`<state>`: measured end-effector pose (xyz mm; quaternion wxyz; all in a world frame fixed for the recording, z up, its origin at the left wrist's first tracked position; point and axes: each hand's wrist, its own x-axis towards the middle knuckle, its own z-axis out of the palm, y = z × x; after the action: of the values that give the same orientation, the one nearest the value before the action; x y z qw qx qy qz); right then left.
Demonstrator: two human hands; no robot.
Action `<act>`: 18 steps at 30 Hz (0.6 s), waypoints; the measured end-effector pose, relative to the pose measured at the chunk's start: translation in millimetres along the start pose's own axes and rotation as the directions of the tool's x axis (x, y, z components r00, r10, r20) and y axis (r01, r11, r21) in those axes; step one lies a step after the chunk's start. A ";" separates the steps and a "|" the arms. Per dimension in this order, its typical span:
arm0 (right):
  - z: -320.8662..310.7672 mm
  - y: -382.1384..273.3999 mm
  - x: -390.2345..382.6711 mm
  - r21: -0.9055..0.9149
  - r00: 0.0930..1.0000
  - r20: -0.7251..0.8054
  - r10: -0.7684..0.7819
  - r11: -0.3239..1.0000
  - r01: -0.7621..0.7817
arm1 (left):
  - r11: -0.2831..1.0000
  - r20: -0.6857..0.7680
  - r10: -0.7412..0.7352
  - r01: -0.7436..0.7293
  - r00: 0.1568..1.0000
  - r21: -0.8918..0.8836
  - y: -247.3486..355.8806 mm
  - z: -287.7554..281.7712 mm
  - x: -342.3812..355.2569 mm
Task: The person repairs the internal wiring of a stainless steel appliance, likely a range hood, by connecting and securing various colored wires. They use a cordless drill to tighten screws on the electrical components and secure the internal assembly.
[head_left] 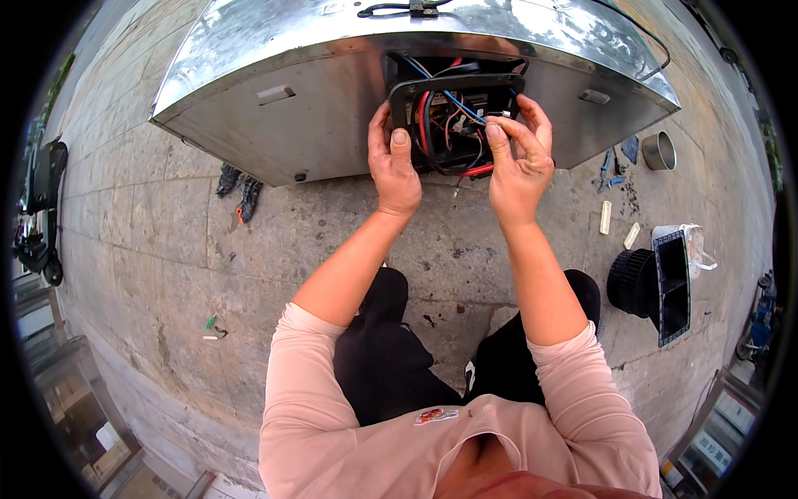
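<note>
A black plastic wiring housing (484, 82) is held upright, a shiny metal cabinet (332, 125) directly behind it. The housing looks light and stiff, best held by its side rims; its wires look bendable, their ends easily damaged. It lies between both hands: the left hand's (394, 170) fingers grip its left rim, thumb in front, while the right hand's (522, 166) thumb and forefinger appear to pinch a blue wire (464, 107) at its right side.
</note>
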<state>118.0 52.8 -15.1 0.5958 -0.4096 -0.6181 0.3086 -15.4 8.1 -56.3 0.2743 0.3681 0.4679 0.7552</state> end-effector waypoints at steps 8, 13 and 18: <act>-5.4 -10.5 15.6 -0.199 0.996 0.083 -0.028 0.979 0.044 | 0.975 -0.078 -0.192 0.199 0.978 0.096 3.9 4.9 -0.1; -4.4 -20.6 24.4 -0.275 0.995 0.101 -0.021 0.960 0.048 | 0.927 -0.104 -0.369 0.374 0.924 0.035 22.3 3.8 14.2; -5.0 -15.3 23.6 -0.232 0.992 0.092 -0.082 0.967 0.102 | 0.970 -0.033 -0.169 0.172 0.985 0.171 10.7 -2.1 16.7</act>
<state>121.9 65.6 10.0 0.5309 -0.4354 -0.6925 0.2214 -27.5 15.3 -42.2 0.3006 0.3420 0.5642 0.6887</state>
